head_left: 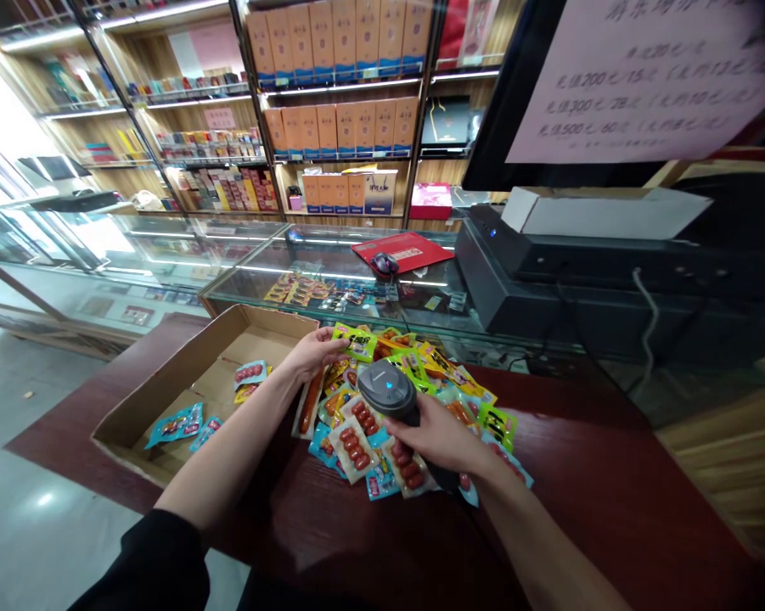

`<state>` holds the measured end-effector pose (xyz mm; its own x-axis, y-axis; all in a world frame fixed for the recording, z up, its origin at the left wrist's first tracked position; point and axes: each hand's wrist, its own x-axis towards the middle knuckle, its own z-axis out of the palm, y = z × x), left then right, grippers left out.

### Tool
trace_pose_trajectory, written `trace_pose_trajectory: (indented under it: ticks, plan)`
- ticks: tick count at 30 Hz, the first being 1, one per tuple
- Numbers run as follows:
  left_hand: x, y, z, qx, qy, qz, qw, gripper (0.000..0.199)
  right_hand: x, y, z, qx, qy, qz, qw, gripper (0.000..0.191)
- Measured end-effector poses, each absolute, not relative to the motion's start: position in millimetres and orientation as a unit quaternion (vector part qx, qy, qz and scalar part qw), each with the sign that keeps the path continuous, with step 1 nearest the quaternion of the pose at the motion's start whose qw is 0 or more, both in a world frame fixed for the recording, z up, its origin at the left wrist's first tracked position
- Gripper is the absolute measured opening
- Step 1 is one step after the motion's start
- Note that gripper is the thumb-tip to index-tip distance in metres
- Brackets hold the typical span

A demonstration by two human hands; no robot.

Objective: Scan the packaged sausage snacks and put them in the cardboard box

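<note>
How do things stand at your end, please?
Left grip on green packet. Right grip round scanner. Snack packets heaped below, partly hidden by scanner.

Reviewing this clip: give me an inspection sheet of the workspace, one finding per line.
Surface: dark red tabletop, glossy, with light reflections.
Job's things: snack packets in a loose, overlapping pile; a few more in an open cardboard box; handheld scanner, blue light showing.
Clutter: mouse and red mat on the glass counter.
Hands: left hand pinches a green packet; right hand grips the scanner.
Cables: pale cable hangs at the dark equipment; others too dark to trace.
Surroundings: stocked shelves behind; handwritten notice on the monitor.
</note>
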<state>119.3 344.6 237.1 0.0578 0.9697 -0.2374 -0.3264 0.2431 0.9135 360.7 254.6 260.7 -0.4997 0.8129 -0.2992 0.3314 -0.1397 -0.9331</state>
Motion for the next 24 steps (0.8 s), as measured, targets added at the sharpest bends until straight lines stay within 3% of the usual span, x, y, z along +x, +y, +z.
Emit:
trace_pose_trajectory:
  ticks: [4, 12, 24]
  plan:
    - [121.1, 343.7, 240.2, 0.347, 0.463, 0.501, 0.644, 0.030, 361.7, 256.9, 260.9, -0.469, -0.625, 0.589, 0.209, 0.020]
    - [116.7, 343.2, 235.8, 0.367, 0.469, 0.490, 0.637, 0.041, 362.7, 260.7, 262.2, -0.469, -0.667, 0.529, 0.234, 0.015]
    - [115.1, 342.1, 232.2, 0.383, 0.452, 0.478, 0.649, 0.043, 362.2, 260.2, 263.5, -0.493, -0.641, 0.538, 0.237, 0.016]
